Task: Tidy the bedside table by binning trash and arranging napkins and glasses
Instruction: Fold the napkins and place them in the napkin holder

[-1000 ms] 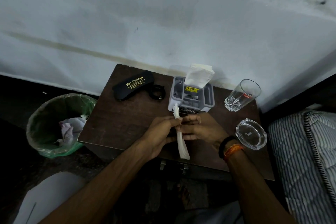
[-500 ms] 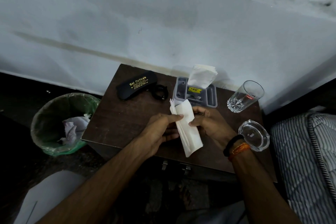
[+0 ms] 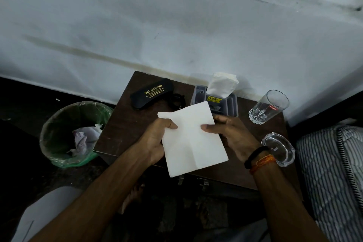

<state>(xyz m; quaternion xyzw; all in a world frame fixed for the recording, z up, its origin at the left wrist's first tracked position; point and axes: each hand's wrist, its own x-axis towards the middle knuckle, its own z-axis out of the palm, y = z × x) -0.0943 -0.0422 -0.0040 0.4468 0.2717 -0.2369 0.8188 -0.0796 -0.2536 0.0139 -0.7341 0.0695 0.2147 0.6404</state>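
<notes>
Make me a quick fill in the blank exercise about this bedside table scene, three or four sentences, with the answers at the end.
1. Both hands, left hand and right hand, hold an unfolded white ____ above the table.
2. The bin on the floor has a ____ liner.
3. The black case bears the gold words "Sai ____".
4. The drinking glass stands at the table's back ____ corner.

Missing words: napkin; green; Opticals; right
</notes>
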